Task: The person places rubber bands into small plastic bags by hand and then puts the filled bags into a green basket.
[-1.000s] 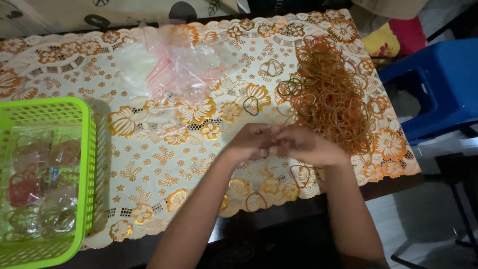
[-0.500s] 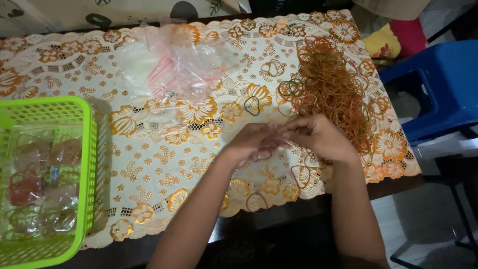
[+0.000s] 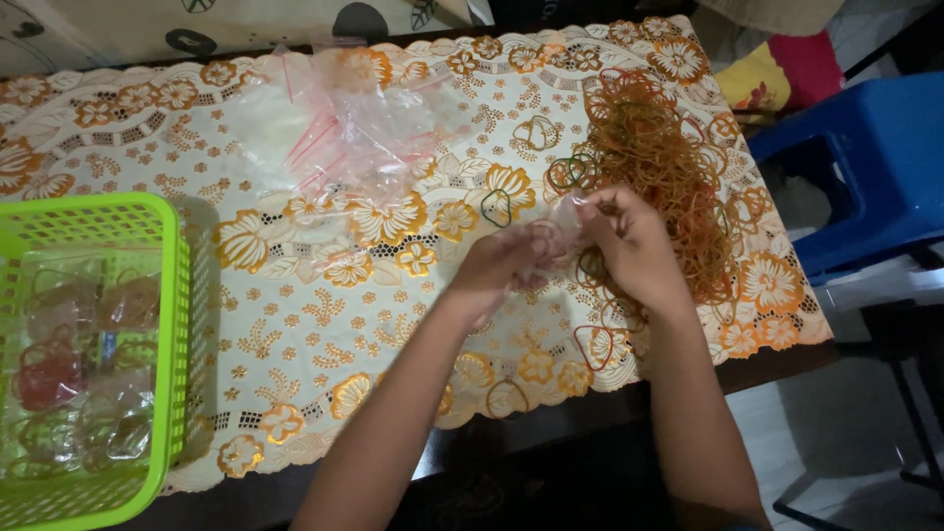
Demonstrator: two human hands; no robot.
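- Both hands have lifted slightly off the cloth and parted a little since a second ago, when they were pressed together lower down; a small clear plastic bag [image 3: 562,228] now shows between them.
- Left hand [image 3: 501,270]: fingers curled, pinching the lower edge of the small clear plastic bag.
- Right hand [image 3: 634,246]: fingers bent and closed on the bag's upper side; it may also be holding a rubber band, but the view is too blurred to tell.
- The bag sits in the air between the two hands, just above the cream tablecloth with orange flower print [image 3: 324,324].
- Just beside the right hand, on its far side, lies a loose heap of orange and brown rubber bands [image 3: 661,157], with a few green ones at its left edge.
- Farther left, at the top of the cloth, rests a pile of empty clear zip bags with red seal strips [image 3: 344,128].
- Well apart at the left edge stands a lime-green plastic mesh basket [image 3: 182,295], holding clear bags already filled with bands.
- Off the table's right end stands a blue plastic stool [image 3: 865,167].
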